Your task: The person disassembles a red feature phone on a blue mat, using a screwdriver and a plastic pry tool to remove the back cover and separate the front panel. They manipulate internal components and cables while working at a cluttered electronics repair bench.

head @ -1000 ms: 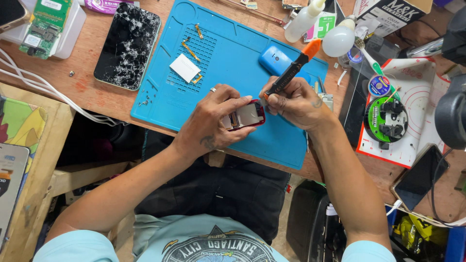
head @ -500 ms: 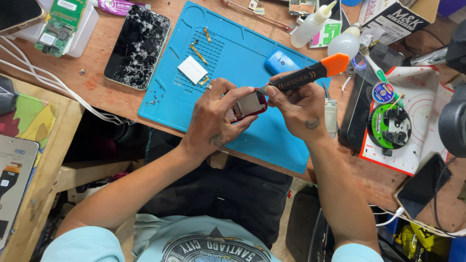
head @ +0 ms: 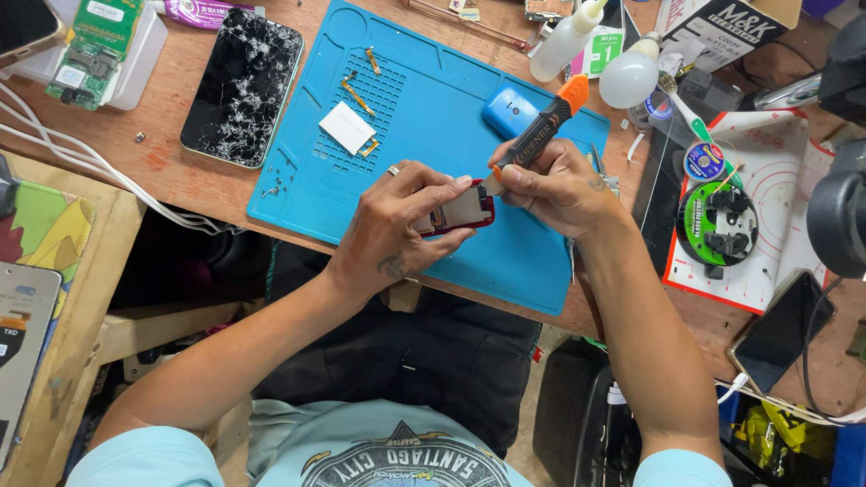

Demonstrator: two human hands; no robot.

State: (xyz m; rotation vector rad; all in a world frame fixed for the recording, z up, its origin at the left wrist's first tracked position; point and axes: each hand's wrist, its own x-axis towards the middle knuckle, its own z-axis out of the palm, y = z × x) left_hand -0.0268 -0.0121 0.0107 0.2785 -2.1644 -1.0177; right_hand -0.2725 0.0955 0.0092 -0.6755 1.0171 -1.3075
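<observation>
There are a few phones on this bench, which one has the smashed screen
The black phone lying flat on the wooden bench, just left of the blue mat. Its glass is webbed with white cracks; the small red phone in the left hand shows none.

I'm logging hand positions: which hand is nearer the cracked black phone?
Left. The left hand sits just right of the cracked black phone; the right hand is farther right, holding a tool.

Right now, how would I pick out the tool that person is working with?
Find the blue mat on the wooden bench. Over its near edge the two hands meet around a small red phone; the right hand holds the tool like a pen. It is a slim black handle with an orange cap, unlike the white bottles behind it.
</observation>
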